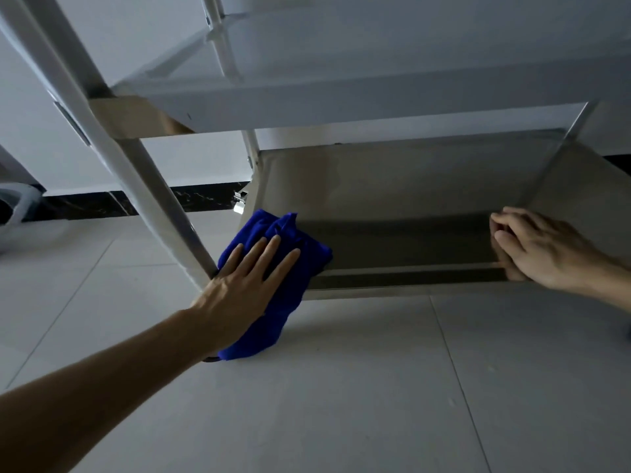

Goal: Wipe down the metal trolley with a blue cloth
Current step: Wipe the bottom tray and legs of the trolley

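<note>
Left hand (239, 288), fingers straight and spread, is pressing the crumpled blue cloth (278, 285) lengthwise across the metal trolley's bottom shelf (392, 199) corner; right hand (543, 250), fingers curled, is gripping its front rim.

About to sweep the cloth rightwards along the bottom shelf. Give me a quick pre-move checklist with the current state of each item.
1. Left hand flat on the blue cloth: ok.
2. Cloth on the bottom shelf: partly; it drapes over the front left corner, part hanging toward the floor.
3. Right hand steadying the shelf's front rim: ok, fingers curled over it.
4. Sweep path free of objects: ok.
5. Shelf surface already clean: cannot tell, too dark.
</note>
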### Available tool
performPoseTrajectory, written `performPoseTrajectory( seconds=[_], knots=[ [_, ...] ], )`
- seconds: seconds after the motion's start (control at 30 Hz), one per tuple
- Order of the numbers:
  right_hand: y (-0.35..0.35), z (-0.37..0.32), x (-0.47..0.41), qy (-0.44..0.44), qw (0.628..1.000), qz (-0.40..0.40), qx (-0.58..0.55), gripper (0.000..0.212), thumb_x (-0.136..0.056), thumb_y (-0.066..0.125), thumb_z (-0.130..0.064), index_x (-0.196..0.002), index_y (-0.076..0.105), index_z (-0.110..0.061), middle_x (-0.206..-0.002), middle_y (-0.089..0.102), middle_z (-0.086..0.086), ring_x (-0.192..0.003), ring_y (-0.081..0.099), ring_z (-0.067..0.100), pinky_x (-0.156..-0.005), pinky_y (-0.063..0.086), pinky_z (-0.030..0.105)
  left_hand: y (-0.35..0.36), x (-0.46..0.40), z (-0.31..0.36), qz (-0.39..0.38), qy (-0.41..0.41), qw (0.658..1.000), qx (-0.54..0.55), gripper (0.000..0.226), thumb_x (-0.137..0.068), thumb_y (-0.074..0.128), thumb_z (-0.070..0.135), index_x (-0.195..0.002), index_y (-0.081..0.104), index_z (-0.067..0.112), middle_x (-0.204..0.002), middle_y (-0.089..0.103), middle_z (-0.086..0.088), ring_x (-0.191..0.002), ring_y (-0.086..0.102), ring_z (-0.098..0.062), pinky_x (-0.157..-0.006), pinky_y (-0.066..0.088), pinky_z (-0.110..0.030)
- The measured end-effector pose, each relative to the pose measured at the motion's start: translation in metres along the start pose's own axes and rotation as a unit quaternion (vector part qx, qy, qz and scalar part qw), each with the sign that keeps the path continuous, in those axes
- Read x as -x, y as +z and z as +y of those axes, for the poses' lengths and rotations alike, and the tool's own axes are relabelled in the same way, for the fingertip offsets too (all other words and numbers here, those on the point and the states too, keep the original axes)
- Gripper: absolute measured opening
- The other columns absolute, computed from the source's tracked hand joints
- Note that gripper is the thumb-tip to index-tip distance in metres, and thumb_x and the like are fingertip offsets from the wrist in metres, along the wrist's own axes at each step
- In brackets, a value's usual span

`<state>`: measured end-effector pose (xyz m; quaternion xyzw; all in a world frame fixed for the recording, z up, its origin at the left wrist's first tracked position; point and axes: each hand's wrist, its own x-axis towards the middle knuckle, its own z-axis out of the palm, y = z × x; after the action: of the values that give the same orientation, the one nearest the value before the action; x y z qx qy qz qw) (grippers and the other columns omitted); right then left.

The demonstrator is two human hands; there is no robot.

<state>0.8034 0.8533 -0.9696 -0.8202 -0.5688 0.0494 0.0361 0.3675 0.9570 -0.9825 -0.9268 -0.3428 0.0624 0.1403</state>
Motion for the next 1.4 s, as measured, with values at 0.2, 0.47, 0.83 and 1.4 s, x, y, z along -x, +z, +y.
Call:
performPoseTrajectory(
  seconds=[0.2,0.47,0.83,1.4],
  knots=[
    [0.003,-0.001,-0.002,0.008,1.000,0.009,-0.028,0.049,-0.105,0.030,-0.032,-0.150,0.036,-0.013,-0.162,0.027,0.009,-0.146,0.028,0.032,-0.116,0.025,0.046,-0.010,-0.020,0.030,0.013,0.017,0.999,0.037,0.094,-0.091,0.053,0.049,-0.152,-0.011,0.016,-0.161,-0.008,-0.012,-0.148,-0.008,-0.030,-0.120,0.009,-0.050],
    [0.001,0.001,0.000,-0.004,1.000,0.010,-0.024,0.048,-0.106,0.030,-0.032,-0.151,0.034,-0.015,-0.162,0.025,0.007,-0.147,0.025,0.029,-0.117,0.024,0.046,-0.029,-0.079,0.111,0.058,0.032,0.995,0.073,0.094,-0.089,0.052,0.056,-0.153,0.000,0.012,-0.161,0.001,-0.018,-0.148,0.000,-0.035,-0.119,0.007,-0.054],
    [-0.028,-0.084,0.013,-0.177,0.979,0.070,-0.070,0.073,-0.090,0.029,-0.069,-0.139,0.047,-0.018,-0.145,0.046,0.004,-0.127,0.049,0.027,-0.104,0.042,0.045,-0.058,-0.088,0.025,0.156,-0.131,0.879,0.430,0.034,-0.094,0.056,0.024,-0.128,0.055,0.020,-0.125,0.057,-0.007,-0.107,0.059,-0.027,-0.083,0.045,-0.032],
    [0.047,-0.170,0.032,-0.318,0.932,0.078,0.157,0.091,-0.089,0.060,-0.051,-0.155,0.013,-0.009,-0.161,0.015,0.029,-0.148,0.017,0.048,-0.113,0.025,0.067,0.006,-0.076,0.007,0.156,-0.020,0.977,0.146,0.049,-0.092,0.038,0.032,-0.121,0.058,-0.003,-0.117,0.061,-0.022,-0.100,0.064,-0.038,-0.086,0.053,-0.053]
  ],
)
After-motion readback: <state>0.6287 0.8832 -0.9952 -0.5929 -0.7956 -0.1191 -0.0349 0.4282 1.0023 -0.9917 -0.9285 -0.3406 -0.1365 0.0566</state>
